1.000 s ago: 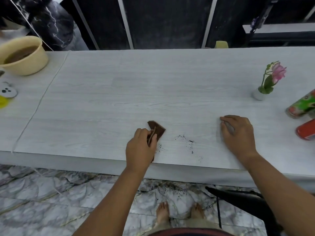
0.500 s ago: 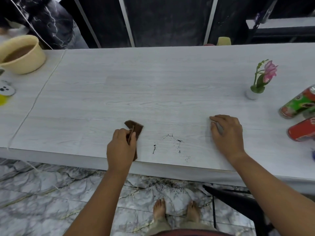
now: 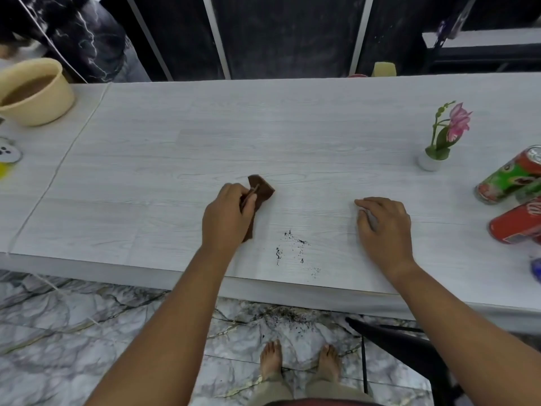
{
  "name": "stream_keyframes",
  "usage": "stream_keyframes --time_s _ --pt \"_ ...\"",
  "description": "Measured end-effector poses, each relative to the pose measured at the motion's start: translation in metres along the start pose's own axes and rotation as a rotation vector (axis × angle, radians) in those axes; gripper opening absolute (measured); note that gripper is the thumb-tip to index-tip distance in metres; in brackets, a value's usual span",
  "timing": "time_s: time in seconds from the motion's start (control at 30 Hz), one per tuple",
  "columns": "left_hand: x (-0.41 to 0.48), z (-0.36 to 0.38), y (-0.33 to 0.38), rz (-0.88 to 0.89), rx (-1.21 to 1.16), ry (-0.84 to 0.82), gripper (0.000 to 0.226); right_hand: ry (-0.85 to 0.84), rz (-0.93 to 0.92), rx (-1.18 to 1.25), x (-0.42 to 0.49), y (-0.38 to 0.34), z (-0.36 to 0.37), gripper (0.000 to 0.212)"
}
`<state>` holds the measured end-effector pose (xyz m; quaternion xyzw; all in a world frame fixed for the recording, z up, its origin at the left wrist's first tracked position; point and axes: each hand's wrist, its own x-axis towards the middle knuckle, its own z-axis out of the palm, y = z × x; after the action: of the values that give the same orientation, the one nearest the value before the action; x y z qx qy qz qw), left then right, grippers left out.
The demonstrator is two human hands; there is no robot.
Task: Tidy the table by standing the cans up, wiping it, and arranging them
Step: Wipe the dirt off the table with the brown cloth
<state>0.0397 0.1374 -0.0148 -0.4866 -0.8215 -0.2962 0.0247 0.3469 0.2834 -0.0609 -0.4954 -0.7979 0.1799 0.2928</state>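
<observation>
1. Where dark crumbs point(image 3: 295, 250) lie near the table point(image 3: 175, 159) edge, the left hand point(image 3: 227, 218) clenches a brown cloth point(image 3: 260, 193).
2. Right hand point(image 3: 383, 227) rests flat, released.
3. Farther right, two cans point(image 3: 509, 180) lie tipped beside a flower point(image 3: 445, 133).

Cloth point(image 3: 259, 197) lay on table point(image 3: 175, 142) under left hand point(image 3: 227, 218); crumbs point(image 3: 292, 250) sat between it and right hand point(image 3: 383, 227); cans point(image 3: 509, 180) lay far right.
</observation>
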Motion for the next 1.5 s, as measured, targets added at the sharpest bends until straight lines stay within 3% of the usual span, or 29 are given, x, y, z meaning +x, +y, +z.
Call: stream_keyframes --time_s 0.13,0.47,0.6,0.7,1.3,1.5 --pt "0.01 0.016 0.001 0.11 0.015 -0.175 0.023 -0.009 0.008 -0.012 0.001 -0.002 -0.001 0.027" --pt "-0.045 0.023 0.029 0.346 -0.187 -0.364 0.024 -0.016 0.032 -0.002 0.0 -0.004 -0.002 0.027" --pt "-0.005 0.018 0.029 0.333 -0.191 -0.326 0.021 -0.006 0.028 -0.004 -0.001 -0.005 -0.003 0.027" --pt "0.008 0.024 0.032 0.368 -0.151 -0.393 0.022 -0.012 0.029 -0.01 -0.001 -0.006 -0.003 0.027" --pt "-0.091 0.008 0.017 0.472 -0.248 -0.427 0.026 -0.022 0.019 -0.054 -0.009 -0.011 -0.007 0.025" --pt "-0.083 0.0 0.016 0.434 -0.259 -0.478 0.026 -0.005 0.002 -0.093 -0.011 -0.014 -0.008 0.022"
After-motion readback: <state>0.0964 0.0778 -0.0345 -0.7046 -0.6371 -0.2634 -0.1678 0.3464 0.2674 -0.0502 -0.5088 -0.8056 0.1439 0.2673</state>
